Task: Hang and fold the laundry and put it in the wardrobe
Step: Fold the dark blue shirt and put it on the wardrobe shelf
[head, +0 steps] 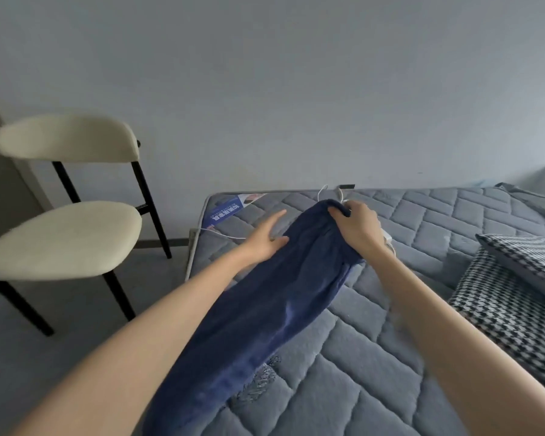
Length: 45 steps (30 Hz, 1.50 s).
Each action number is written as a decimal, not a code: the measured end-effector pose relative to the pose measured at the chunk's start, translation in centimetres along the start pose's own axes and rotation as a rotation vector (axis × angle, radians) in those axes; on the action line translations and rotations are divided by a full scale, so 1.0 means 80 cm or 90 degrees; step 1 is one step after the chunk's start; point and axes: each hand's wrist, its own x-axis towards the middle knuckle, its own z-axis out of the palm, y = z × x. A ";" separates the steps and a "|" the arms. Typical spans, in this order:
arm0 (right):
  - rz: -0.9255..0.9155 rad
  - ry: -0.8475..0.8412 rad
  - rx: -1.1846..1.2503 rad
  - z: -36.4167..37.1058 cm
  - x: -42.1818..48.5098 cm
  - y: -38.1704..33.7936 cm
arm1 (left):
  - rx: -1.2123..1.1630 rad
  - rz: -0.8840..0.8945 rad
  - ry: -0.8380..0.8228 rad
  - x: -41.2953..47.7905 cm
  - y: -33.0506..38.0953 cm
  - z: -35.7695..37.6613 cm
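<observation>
Across the quilted grey mattress (390, 357), a dark blue fleece garment (265, 325) stretches lengthwise from the near left towards the far middle, leaning slightly right; a houndstooth cushion (510, 303) sits to its right. At its far end the left hand (265, 240) rests against its left edge with fingers straight; the right hand (357, 223) is clenched around the far tip, with a cream chair (60, 234) far left.
</observation>
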 end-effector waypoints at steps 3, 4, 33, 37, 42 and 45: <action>0.025 -0.002 -0.058 0.023 0.009 0.045 | -0.016 -0.032 -0.023 0.001 -0.024 0.023; 0.040 -0.009 -0.067 0.031 0.012 0.058 | -0.020 -0.045 -0.020 -0.001 -0.034 0.028; 0.189 -0.560 0.143 0.289 -0.139 0.004 | -0.113 -0.429 0.124 -0.180 -0.257 -0.018; 0.040 -0.324 -0.087 0.282 -0.123 0.050 | -0.144 -0.442 0.103 -0.176 -0.249 -0.004; 0.178 -0.253 -0.202 0.276 -0.136 0.087 | 0.000 -0.380 0.085 -0.169 -0.251 0.029; 0.183 -0.250 -0.149 0.284 -0.137 0.102 | 0.126 -0.354 0.038 -0.172 -0.255 0.044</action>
